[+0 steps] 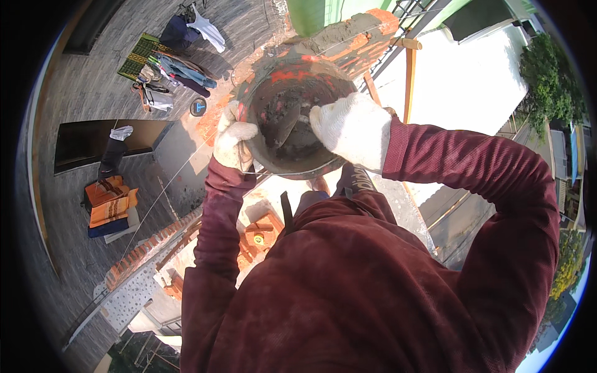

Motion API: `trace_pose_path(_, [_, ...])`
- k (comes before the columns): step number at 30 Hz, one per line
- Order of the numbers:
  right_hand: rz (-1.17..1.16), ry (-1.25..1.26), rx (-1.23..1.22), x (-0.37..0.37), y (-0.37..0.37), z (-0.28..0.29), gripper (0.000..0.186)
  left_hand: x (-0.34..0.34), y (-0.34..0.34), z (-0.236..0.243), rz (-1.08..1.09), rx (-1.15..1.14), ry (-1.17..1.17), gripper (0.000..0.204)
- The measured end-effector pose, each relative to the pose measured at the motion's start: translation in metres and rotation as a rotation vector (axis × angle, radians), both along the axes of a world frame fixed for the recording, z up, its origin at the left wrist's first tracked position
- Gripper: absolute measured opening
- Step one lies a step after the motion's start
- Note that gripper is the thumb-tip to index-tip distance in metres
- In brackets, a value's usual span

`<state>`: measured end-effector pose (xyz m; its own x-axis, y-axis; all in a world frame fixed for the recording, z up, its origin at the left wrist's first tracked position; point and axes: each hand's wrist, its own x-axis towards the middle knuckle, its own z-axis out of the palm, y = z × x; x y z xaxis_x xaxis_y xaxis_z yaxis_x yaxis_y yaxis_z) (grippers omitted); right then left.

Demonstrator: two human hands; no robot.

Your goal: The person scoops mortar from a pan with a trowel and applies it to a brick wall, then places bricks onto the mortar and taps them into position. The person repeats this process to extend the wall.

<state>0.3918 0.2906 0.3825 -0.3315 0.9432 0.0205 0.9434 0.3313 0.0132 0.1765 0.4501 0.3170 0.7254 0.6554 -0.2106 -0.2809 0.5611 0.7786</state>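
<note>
A round bucket [297, 166] smeared with grey mortar is held up in front of my body. My left hand [232, 140], in a white work glove, is closed on its left rim. Wet mortar [273, 98] coats the inside wall and lies at the bottom. Over the bucket's right side, my right hand [352, 129], gloved too, is closed round the handle of a trowel [287, 127]. The trowel's blade dips into the mortar, and the glove hides most of the handle.
Just beyond the bucket runs a brick wall [357, 42] topped with mortar. A wooden post [410, 84] stands to its right. Loose bricks [264, 233] lie below on the left. A thin string [166, 185] stretches across the left side, where clothes [180, 69] hang.
</note>
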Motion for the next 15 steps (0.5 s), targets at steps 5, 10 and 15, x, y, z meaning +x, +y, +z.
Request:
trace_pose_path(5, [-0.035,0.031,-0.157,0.025,-0.021,0.007,0.022,-0.018,-0.005,-0.015,0.026,0.048,0.009,0.04])
trace_pose_path(10, [-0.065,-0.084,0.115,0.032,0.007,0.005,0.026,-0.013,-0.018,0.012,0.065,0.147,0.063,0.024])
trace_pose_path(15, [-0.031,-0.01,-0.239,0.026,-0.001,-0.02,0.016,-0.015,-0.015,-0.005,0.135,0.119,0.116,0.023])
